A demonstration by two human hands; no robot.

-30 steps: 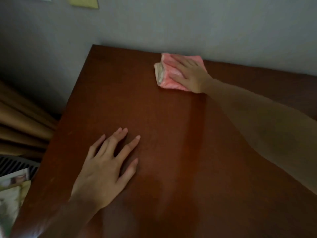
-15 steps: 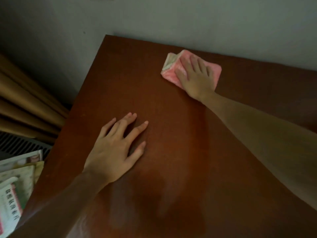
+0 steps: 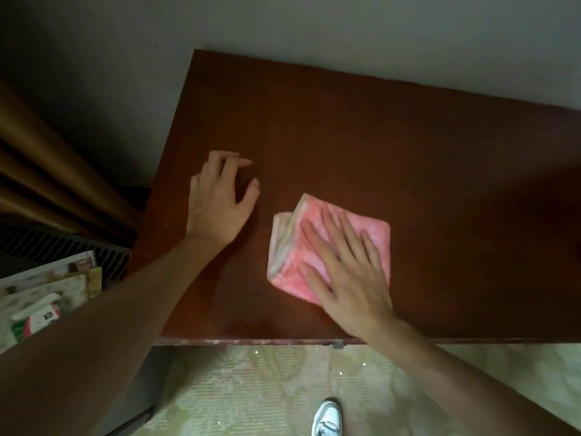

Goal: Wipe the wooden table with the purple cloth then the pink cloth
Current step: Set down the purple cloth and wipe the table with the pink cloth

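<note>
A folded pink cloth (image 3: 290,243) lies on the dark wooden table (image 3: 377,146), near the table's front edge. My right hand (image 3: 349,272) presses flat on the cloth with straight, spread fingers and covers its right half. My left hand (image 3: 220,199) rests on the table to the left of the cloth, fingertips down and fingers loosely bent, holding nothing. No purple cloth is in view.
The table's back edge meets a grey wall (image 3: 345,33). A brown curtain (image 3: 41,171) hangs at the left, above a dark grille (image 3: 47,243) and a stack of printed papers (image 3: 41,303). Patterned floor (image 3: 251,388) and a shoe (image 3: 327,416) show below the front edge.
My right hand has dragged the pink cloth from the table's back edge toward the front edge. My left hand stayed on the table, its fingers now more bent. The view tilted down.
</note>
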